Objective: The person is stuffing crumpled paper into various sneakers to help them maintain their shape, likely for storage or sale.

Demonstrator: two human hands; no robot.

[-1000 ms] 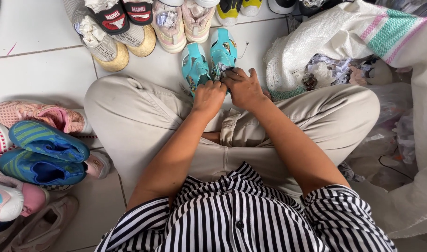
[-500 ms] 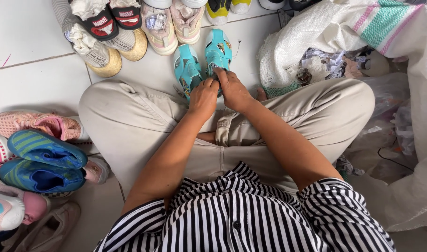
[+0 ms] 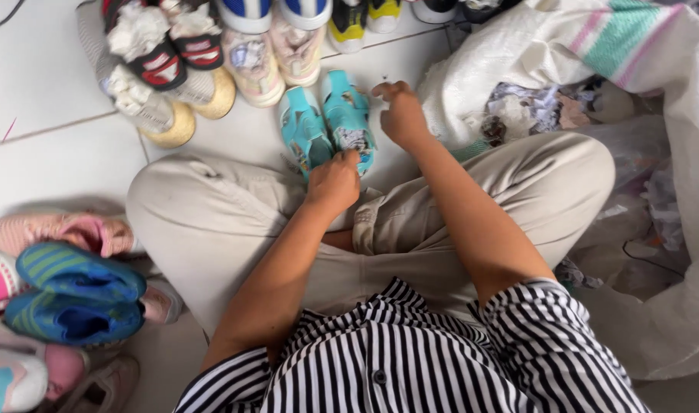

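Observation:
A pair of small teal shoes (image 3: 326,126) lies side by side on the white tiled floor, just beyond my crossed legs in beige trousers. My left hand (image 3: 334,182) rests at their heel end, fingers pinched on the heel of the right shoe. My right hand (image 3: 399,113) is lifted beside the toe of that shoe. Its fingers are curled closed, and I cannot make out anything inside them.
A row of paired shoes (image 3: 212,53) stuffed with paper lines the far side. More shoes, blue (image 3: 74,294) and pink (image 3: 59,233), are piled at my left. A large white woven sack (image 3: 663,115) holding crumpled paper (image 3: 525,107) fills the right.
Both hands were together at the heels of the teal shoes. My right hand has since pulled away, up and to the right, while my left stays at the heels.

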